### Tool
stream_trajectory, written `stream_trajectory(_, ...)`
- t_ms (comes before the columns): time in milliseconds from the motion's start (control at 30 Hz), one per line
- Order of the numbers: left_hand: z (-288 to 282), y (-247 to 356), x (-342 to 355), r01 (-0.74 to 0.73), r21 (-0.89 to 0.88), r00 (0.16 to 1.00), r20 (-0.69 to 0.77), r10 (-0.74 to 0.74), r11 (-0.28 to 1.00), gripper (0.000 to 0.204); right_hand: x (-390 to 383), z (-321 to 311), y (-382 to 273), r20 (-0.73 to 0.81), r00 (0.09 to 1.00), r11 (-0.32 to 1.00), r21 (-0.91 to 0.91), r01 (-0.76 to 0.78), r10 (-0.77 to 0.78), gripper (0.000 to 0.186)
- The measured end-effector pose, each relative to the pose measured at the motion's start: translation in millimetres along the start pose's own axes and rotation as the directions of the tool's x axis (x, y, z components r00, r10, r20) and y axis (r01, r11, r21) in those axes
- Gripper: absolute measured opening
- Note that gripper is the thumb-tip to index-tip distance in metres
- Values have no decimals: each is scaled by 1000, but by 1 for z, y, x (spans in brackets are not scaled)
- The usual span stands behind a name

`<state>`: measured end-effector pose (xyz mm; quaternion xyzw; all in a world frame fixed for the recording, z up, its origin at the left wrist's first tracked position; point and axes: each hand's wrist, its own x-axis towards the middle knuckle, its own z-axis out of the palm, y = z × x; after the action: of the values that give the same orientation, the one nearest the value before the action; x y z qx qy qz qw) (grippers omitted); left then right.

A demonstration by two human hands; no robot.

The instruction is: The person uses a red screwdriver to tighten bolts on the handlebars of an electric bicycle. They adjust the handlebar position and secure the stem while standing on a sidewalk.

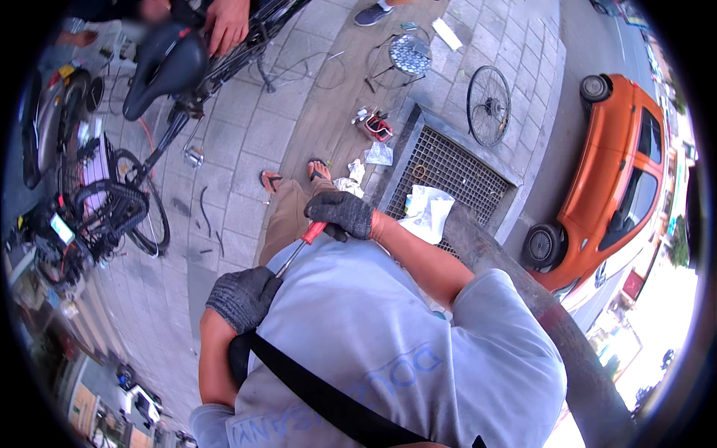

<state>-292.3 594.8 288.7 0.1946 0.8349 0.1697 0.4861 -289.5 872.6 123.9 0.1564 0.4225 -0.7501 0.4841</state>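
Note:
Both my hands wear dark grey knit gloves and are in front of my light grey shirt. A screwdriver (pixel 314 232) with a red handle and a thin metal shaft runs slantwise between them. My right hand (pixel 340 214) is closed at the handle end, its fingers partly hidden beneath the glove's back. Lower and to the left, my left hand (pixel 243 299) has its fingers closed around the far end of the shaft. The tip is hidden in that glove.
A bicycle with a black saddle (pixel 166 69) stands upper left, beside another person's hand (pixel 228 26). Ahead are a patterned stool (pixel 409 54), a red tool bag (pixel 379 129), and a loose wheel (pixel 489 106) by a metal grate (pixel 457 168). An orange car (pixel 609 172) is at right.

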Motion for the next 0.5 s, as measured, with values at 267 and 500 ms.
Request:
stream_trajectory(267,-13,11,8,-117,86,993,8,117,989,26,-8,-10,13,-26,992,991,48,127,-126,31)
stream_trajectory(500,-24,22,17,-85,102,996,46,81,991,36,-20,-15,13,-23,995,994,50,97,-96,28)
